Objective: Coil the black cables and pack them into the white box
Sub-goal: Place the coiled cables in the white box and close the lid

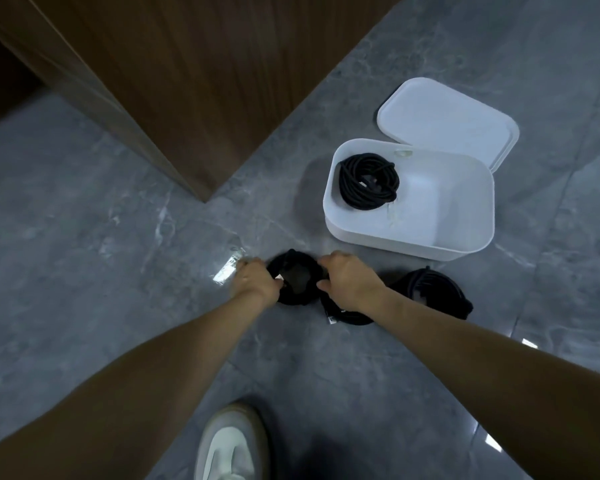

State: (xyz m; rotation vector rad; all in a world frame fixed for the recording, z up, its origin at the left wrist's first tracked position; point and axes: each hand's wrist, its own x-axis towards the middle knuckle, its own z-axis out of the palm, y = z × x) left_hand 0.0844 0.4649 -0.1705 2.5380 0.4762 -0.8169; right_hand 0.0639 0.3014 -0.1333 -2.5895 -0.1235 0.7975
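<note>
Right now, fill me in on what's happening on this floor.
A person is bent over a grey stone floor, packing black cables. Both hands hold one coiled cable at floor level: the left hand takes its left side, the right hand its right side. Another coiled cable lies on the floor just right of it. The white box stands open beyond them with one coil already inside, at its left end. Its lid lies behind it.

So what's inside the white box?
One coiled black cable lies in the white box, in its far left corner. The rest of the box floor looks bare; anything beneath the coil is hidden.
</note>
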